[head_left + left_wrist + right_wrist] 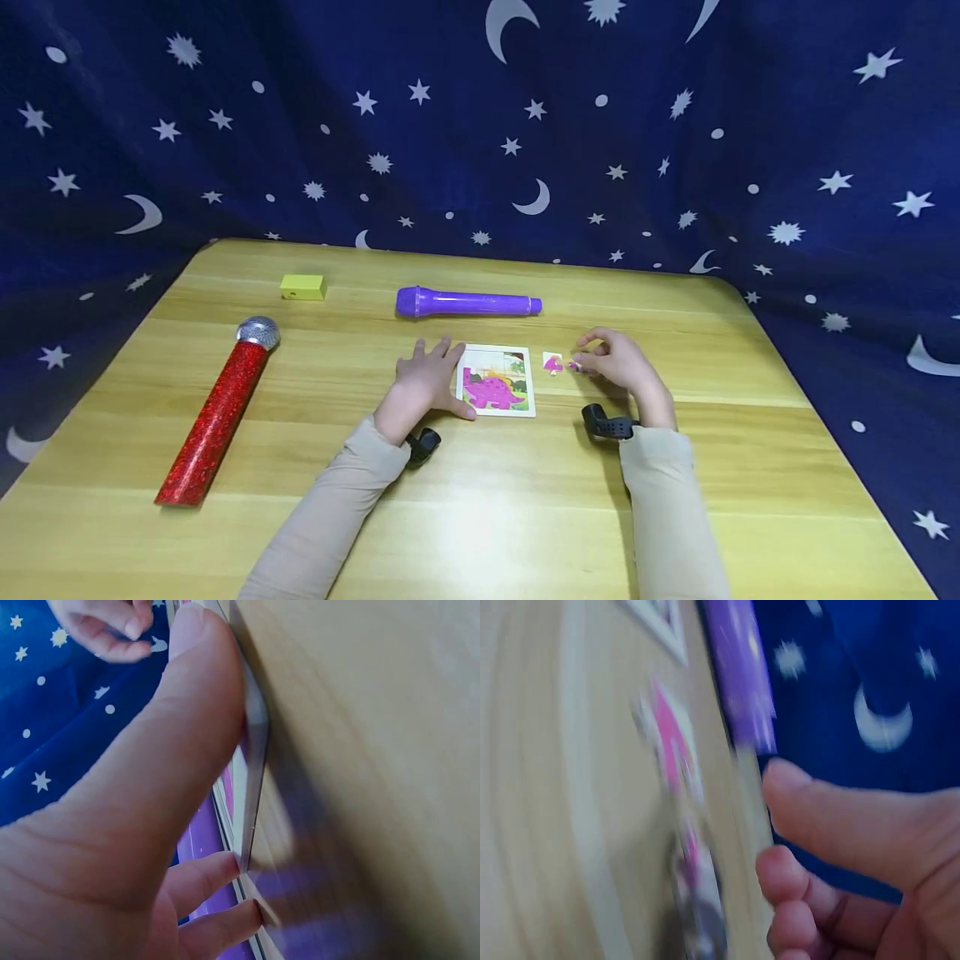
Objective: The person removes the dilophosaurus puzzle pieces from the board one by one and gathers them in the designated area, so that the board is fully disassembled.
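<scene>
A square jigsaw puzzle (493, 400) with a pink dinosaur and a white frame lies on the table; its upper left shows bare white. My left hand (427, 379) rests spread at its left side. In the left wrist view, the thumb (199, 697) lies over the frame's edge and two fingertips touch another edge. A pink-and-white puzzle piece (552, 362) lies right of the frame. Beside it, further pieces (573, 365) sit partly hidden under my right hand (618, 362). The right wrist view, blurred, shows loosely bent fingers above the pieces, holding nothing visible.
A purple toy microphone (472, 302) lies behind the puzzle. A yellow block (303, 287) stands at the back left, and a red glittery microphone (217, 417) lies on the left. Behind the wooden table (487, 533) hangs a dark blue star-patterned cloth (450, 125).
</scene>
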{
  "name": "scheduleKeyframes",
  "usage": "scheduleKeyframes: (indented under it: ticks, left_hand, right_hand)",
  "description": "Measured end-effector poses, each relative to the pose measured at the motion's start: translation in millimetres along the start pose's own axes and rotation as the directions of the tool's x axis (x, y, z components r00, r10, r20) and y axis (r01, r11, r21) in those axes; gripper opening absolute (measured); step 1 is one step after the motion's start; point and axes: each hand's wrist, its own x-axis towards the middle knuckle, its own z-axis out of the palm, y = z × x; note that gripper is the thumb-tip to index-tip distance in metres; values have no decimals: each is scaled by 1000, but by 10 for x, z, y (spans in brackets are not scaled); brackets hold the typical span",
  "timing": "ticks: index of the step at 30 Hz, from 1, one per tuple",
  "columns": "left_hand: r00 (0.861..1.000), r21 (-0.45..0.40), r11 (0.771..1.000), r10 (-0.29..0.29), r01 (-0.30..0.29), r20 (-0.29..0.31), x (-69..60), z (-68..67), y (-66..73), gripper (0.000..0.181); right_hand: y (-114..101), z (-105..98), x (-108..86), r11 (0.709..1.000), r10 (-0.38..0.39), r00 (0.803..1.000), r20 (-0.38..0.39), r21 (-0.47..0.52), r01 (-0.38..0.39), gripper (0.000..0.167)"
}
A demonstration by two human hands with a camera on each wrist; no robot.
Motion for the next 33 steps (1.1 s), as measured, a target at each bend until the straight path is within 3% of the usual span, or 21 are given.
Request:
scheduleKeyframes:
  ticks: [4,7,14,22,33]
  left_hand:
    - [1000,12,1000,0,0,13,3,-1,4,113]
    - [1000,18,1000,4,-5,19,2,-4,11,113]
    - [1000,-12,1000,-1,1,15,-12,-10,14,114]
    - [1000,-26,1000,3,-2,5,-14,-18,14,112]
    - [1000,-35,999,-7,7,7,10,-4,6,111]
  right_hand:
    - [-251,300,34,985,-162,986,36,-51,164,30]
    - [-373,472,39,974,-196,977,79,-103,204,38]
    - [-442,574,53,967,-160,985,67,-189,170,49]
    - [-435,562,86,969,-161,983,93,-176,176,48]
    - [-415,564,133,961,-227,967,117,-132,241,49]
